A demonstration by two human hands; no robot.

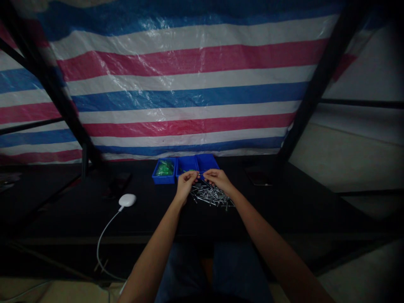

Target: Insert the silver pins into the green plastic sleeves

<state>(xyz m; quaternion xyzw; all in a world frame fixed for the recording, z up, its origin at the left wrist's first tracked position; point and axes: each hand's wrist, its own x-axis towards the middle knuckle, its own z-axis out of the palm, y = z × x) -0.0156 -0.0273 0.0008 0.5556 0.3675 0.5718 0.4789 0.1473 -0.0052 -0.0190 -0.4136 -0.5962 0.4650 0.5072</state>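
Over a loose pile of thin silvery metal rods (211, 194), both hands meet with fingertips pinched. My left hand (187, 178) grips one end of a small thin metal rod (201, 174), and my right hand (217, 177) pinches its other end. The rod's exact kind is too small to make out. Just behind the hands stand blue bins in a row. Green pieces, seemingly in clear plastic, lie in the left bin (164, 180). A little green shows in the middle bin (187, 162), partly hidden by my left hand. The right bin (206, 160) is partly covered by my right hand.
A white rounded device (127, 200) with a white cable lies left on the black table (151, 223). Dark phone-like objects lie at the right (258, 176) and left (116, 185). Behind hangs a striped plastic sheet (189, 99) between black frame posts (315, 88).
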